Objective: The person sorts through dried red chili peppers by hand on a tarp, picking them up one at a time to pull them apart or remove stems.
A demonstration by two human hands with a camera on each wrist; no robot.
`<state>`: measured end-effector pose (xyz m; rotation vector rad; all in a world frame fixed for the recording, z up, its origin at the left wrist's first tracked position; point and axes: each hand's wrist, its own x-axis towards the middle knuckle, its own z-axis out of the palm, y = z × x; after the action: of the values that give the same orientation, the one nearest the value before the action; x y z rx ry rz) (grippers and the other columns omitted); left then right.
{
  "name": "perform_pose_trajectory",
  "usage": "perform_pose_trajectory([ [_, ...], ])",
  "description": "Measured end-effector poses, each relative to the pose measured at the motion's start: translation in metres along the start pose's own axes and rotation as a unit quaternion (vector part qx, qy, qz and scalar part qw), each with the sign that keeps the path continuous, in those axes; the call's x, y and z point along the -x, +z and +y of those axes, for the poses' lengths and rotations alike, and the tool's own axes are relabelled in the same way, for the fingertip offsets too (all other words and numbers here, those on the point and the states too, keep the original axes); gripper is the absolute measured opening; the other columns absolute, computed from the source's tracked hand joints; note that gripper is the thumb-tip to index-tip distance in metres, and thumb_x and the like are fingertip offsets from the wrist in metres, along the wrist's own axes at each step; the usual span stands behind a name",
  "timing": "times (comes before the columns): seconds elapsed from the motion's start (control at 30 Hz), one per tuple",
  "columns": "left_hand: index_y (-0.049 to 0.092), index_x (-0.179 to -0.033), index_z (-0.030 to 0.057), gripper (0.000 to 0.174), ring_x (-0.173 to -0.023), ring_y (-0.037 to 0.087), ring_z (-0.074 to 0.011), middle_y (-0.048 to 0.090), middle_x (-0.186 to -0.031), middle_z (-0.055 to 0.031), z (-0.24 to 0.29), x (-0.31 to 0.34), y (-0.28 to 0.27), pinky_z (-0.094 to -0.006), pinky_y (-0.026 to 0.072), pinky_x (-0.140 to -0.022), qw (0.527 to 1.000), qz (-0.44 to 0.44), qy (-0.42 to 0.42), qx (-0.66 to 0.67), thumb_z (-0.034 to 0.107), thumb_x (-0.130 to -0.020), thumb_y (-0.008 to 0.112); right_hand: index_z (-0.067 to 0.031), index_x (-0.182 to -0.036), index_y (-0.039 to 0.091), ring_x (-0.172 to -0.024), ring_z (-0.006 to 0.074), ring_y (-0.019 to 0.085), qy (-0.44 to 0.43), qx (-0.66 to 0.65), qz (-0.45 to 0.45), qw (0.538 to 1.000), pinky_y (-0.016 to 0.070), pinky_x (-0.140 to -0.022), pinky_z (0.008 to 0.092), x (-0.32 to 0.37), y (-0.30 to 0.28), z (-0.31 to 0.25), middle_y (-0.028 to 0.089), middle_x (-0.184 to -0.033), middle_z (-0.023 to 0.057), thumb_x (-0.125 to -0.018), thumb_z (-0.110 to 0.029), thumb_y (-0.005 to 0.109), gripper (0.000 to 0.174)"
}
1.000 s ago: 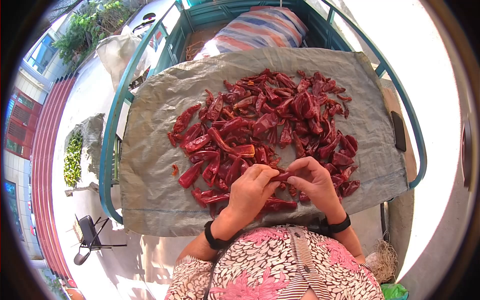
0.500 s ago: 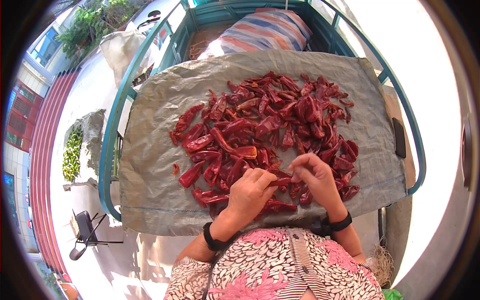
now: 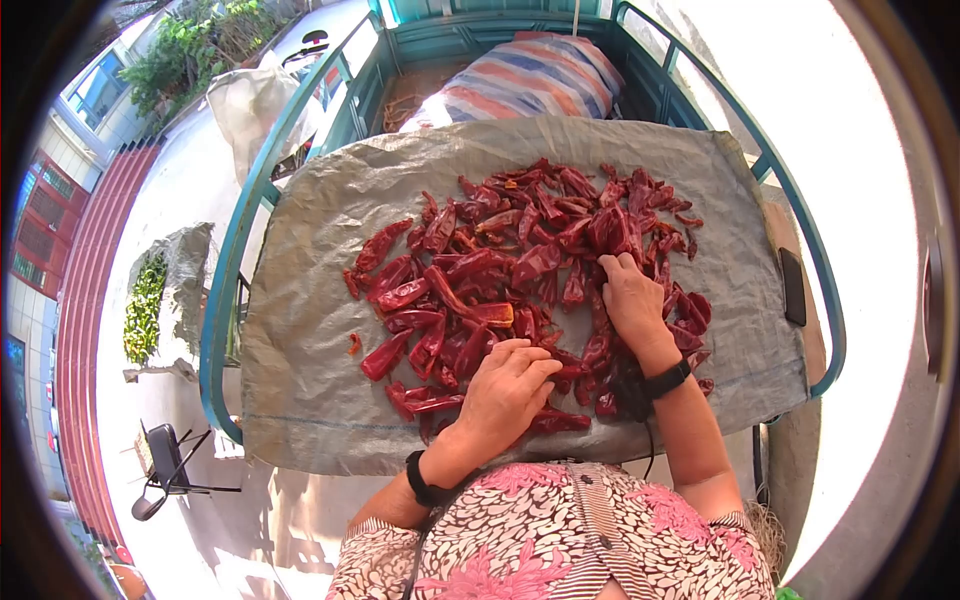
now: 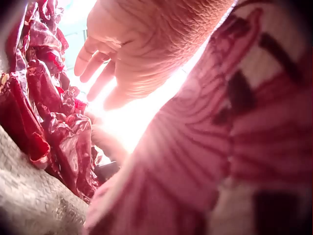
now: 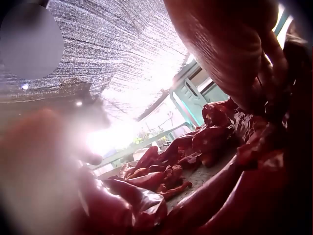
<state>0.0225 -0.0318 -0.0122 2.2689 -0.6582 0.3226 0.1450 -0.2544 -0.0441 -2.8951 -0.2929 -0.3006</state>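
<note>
Wrinkled red peppers lie heaped on a grey woven sheet. The left hand is over the near part of the heap, beside a red pepper at its fingertips. In the left wrist view that hand has its fingers loosely spread, with nothing visible between them; strong glare hides part of the scene. Farther out, to the right, the right hand reaches down into the heap. Seen from the right wrist, its bent fingers touch red peppers; shadow hides what they grip.
Teal rails flank the sheet, and a striped bag lies in the cart beyond. A phone-like black object is at the right edge. Off to the left are green produce and a black folding chair.
The right hand has moved away from beside the left hand, forward into the heap. The left hand has stayed in nearly the same place, its fingers now looser around the pepper it pinched before.
</note>
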Motion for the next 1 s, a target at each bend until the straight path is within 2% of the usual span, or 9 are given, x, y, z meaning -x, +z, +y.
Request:
perform_pose_trajectory([
  [0.23,0.069,-0.108,0.0056,0.026,-0.106,0.062,-0.0318,0.067,-0.111,-0.0105,0.000,0.000,0.000,-0.0398,0.0520,-0.089,0.997,0.044,-0.035,0.048,0.002,-0.083,0.073,-0.0137,-0.119,0.061,-0.081,0.0328,0.069,-0.035,-0.074,0.056,0.995,0.0553,-0.067,0.0448,0.003,-0.006,0.007,0.065,-0.099,0.0088,-0.089,-0.007,0.061,0.031],
  [0.33,0.062,-0.123,0.0039,0.037,-0.097,0.065,-0.0272,0.068,-0.108,-0.0113,-0.001,0.000,0.000,-0.0363,0.0533,-0.084,0.994,0.087,-0.048,0.049,0.006,-0.087,0.073,-0.0144,-0.121,0.060,-0.079,0.0314,0.069,-0.063,-0.171,0.093,0.979,0.0552,-0.065,0.0416,0.020,-0.039,-0.016,0.066,-0.102,0.0087,-0.087,-0.005,0.064,0.036],
  [0.43,0.048,-0.139,0.0010,0.050,-0.089,0.066,-0.0184,0.069,-0.105,-0.0117,0.012,-0.004,-0.007,-0.0301,0.0530,-0.077,0.947,0.070,-0.193,0.247,0.014,-0.095,0.069,-0.0146,-0.123,0.060,-0.076,0.0293,0.068,-0.110,-0.248,0.083,0.959,0.0549,-0.062,0.0374,0.043,-0.064,-0.043,0.067,-0.103,0.0084,-0.084,-0.004,0.067,0.041],
  [0.6,0.039,-0.146,0.0000,0.054,-0.089,0.064,-0.0111,0.068,-0.106,-0.0102,0.010,-0.009,-0.017,-0.0245,0.0515,-0.074,0.903,-0.061,-0.273,0.325,0.023,-0.102,0.061,-0.0112,-0.123,0.061,-0.070,0.0235,0.067,-0.211,-0.297,0.040,0.930,0.0538,-0.058,0.0329,0.073,-0.069,-0.064,0.067,-0.103,0.0092,-0.085,-0.005,0.070,0.040],
  [0.63,0.040,-0.146,0.0004,0.053,-0.089,0.064,-0.0110,0.068,-0.107,-0.0096,0.012,-0.010,-0.021,-0.0242,0.0514,-0.074,0.885,-0.099,-0.296,0.346,0.023,-0.103,0.060,-0.0103,-0.123,0.061,-0.069,0.0218,0.066,-0.180,-0.320,0.046,0.929,0.0531,-0.058,0.0319,0.074,-0.071,-0.063,0.067,-0.101,0.0090,-0.086,-0.006,0.070,0.039],
  [0.73,0.040,-0.146,0.0014,0.051,-0.093,0.064,-0.0107,0.067,-0.112,-0.0080,0.005,-0.001,-0.013,-0.0244,0.0514,-0.076,0.886,-0.054,-0.270,0.372,0.020,-0.103,0.058,-0.0055,-0.125,0.060,-0.065,0.0122,0.059,-0.083,-0.351,0.089,0.929,0.0487,-0.057,0.0266,0.071,-0.071,-0.049,0.065,-0.090,0.0070,-0.095,-0.015,0.068,0.033],
  [0.83,0.040,-0.146,0.0007,0.049,-0.101,0.064,-0.0120,0.063,-0.121,-0.0086,0.008,0.000,-0.016,-0.0251,0.0519,-0.082,0.865,-0.039,-0.258,0.428,0.016,-0.103,0.057,-0.0037,-0.125,0.060,-0.065,0.0078,0.056,0.074,-0.503,-0.019,0.861,0.0464,-0.056,0.0244,0.072,-0.063,-0.045,0.063,-0.084,0.0043,-0.100,-0.020,0.063,0.030],
  [0.87,0.041,-0.146,0.0011,0.048,-0.103,0.064,-0.0128,0.062,-0.123,-0.0088,0.009,0.000,-0.015,-0.0258,0.0520,-0.085,0.866,-0.047,-0.243,0.434,0.014,-0.103,0.057,-0.0021,-0.120,0.058,-0.065,0.0058,0.055,0.088,-0.545,-0.074,0.831,0.0457,-0.056,0.0230,0.073,-0.064,-0.045,0.062,-0.084,0.0029,-0.105,-0.025,0.057,0.028],
  [1.0,0.046,-0.142,0.0031,0.044,-0.110,0.063,-0.0154,0.058,-0.129,-0.0091,0.007,0.000,-0.015,-0.0278,0.0516,-0.094,0.886,-0.085,-0.187,0.415,0.000,-0.099,0.058,-0.0043,-0.111,0.055,-0.064,0.0065,0.056,0.111,-0.648,-0.077,0.750,0.0462,-0.057,0.0216,0.075,-0.056,-0.048,0.064,-0.084,0.0029,-0.106,-0.024,0.054,0.020],
])
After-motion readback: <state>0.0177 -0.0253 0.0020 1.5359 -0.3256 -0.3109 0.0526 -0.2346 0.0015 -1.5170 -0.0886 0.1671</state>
